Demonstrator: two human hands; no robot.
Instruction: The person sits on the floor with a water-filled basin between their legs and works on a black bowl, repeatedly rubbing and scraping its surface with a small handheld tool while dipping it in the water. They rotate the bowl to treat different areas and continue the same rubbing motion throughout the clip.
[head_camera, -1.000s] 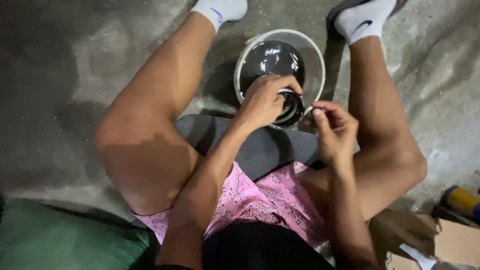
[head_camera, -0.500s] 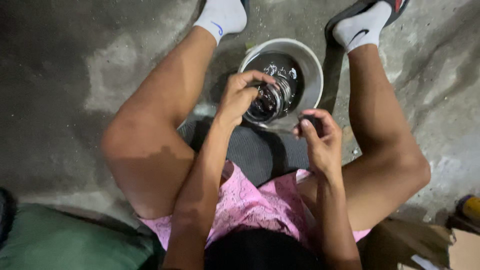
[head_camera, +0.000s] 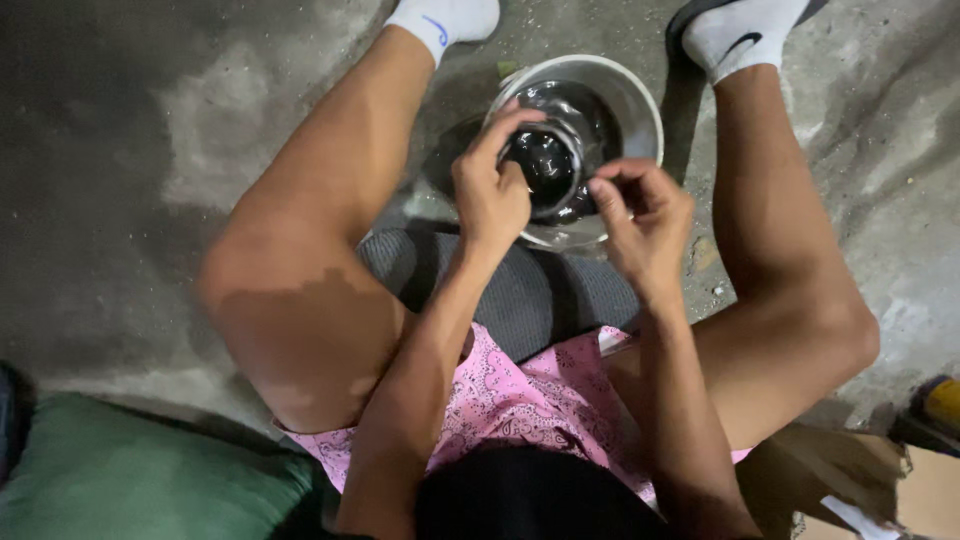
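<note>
**Steadying the shiny part over the bowl**

Here, the left hand (head_camera: 490, 195) wraps a dark glossy round part (head_camera: 548, 165) above the white bowl (head_camera: 640, 100) at 12 o'clock. The right hand (head_camera: 640, 215) pinches at its 3 o'clock edge; keep the left-hand grip firm and low.

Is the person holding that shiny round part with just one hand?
No, both the left hand and the right hand grip the shiny round part above the white bowl.

dim overhead light | glare on wet bowl (head_camera: 640, 100) | dark, soft corners
</note>
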